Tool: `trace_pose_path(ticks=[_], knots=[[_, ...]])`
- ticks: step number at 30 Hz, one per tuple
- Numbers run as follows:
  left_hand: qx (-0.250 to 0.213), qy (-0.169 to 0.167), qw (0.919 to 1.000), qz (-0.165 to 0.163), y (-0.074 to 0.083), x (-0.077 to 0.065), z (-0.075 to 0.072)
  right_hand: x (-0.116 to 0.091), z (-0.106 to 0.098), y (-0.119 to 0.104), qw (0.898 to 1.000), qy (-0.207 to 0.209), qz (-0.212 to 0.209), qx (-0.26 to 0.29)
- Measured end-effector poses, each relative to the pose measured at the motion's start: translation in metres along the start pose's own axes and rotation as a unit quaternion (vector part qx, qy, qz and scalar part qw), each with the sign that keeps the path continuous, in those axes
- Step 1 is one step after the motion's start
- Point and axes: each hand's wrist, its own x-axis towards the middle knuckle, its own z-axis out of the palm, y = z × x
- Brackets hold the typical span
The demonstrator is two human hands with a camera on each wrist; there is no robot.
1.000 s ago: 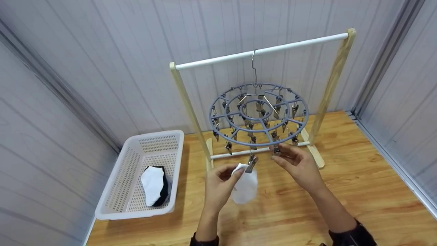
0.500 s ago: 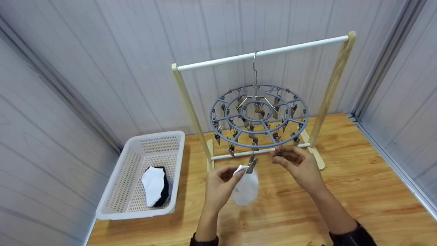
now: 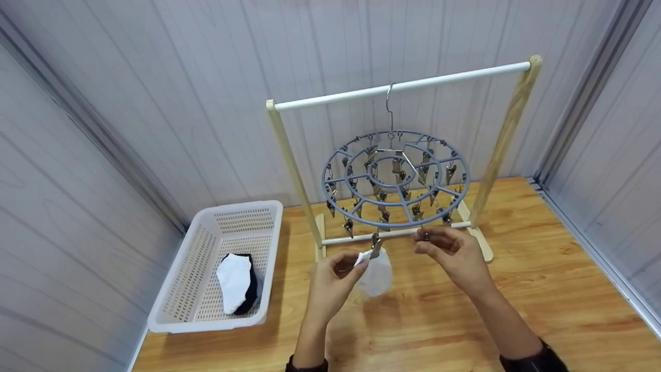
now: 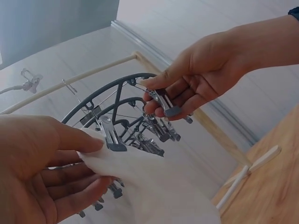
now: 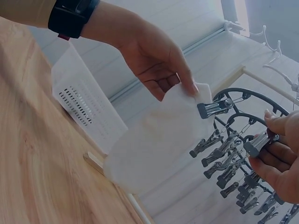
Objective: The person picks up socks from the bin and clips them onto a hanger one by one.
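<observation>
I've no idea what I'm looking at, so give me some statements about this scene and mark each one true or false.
1. The left hand pinches a white cloth while the right hand holds a metal clip. True.
2. The white cloth is draped over the top of a rack. False: it is held up below the rim of a round hanger.
3. The round hanger hangs by a hook from a white bar. True.
4. A white basket holds a white garment lying over a black garment. True.
5. In the head view, the white basket is right of the round hanger. False: it is to the left.
</observation>
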Motion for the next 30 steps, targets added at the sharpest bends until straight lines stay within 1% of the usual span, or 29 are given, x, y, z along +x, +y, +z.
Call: trace_pose_path(ticks=[3, 7, 12, 15, 18, 21, 25, 30], knots=[[0.000, -0.003, 0.9999, -0.010, -0.002, -0.001, -0.001, -0.001, -0.001, 0.000, 1.000, -0.002, 0.006, 0.000], [0.003, -0.007, 0.9999, -0.013, -0.002, -0.003, -0.003, -0.002, -0.001, -0.001, 1.000, -0.006, 0.017, 0.005], [0.013, -0.017, 0.9997, -0.012, 0.001, -0.003, -0.008, -0.002, -0.002, -0.002, 1.000, -0.005, 0.019, 0.012], [0.027, -0.016, 0.9994, -0.017, 0.004, -0.004, -0.013, -0.001, -0.002, -0.003, 1.000, -0.005, 0.017, 0.014], [0.045, -0.003, 0.9988, -0.018, 0.007, -0.007, -0.018, -0.001, -0.001, -0.003, 1.000, -0.005, 0.018, 0.015], [0.059, 0.009, 0.9981, -0.012, 0.009, -0.010, -0.022, 0.000, -0.001, -0.003, 1.000, -0.004, 0.017, 0.011], [0.064, 0.021, 0.9977, -0.003, 0.009, -0.013, -0.025, 0.000, -0.002, -0.002, 1.000, -0.003, 0.014, 0.002], [0.066, 0.060, 0.9960, 0.000, 0.010, -0.016, -0.036, 0.001, -0.003, -0.001, 1.000, 0.000, 0.015, 0.002]])
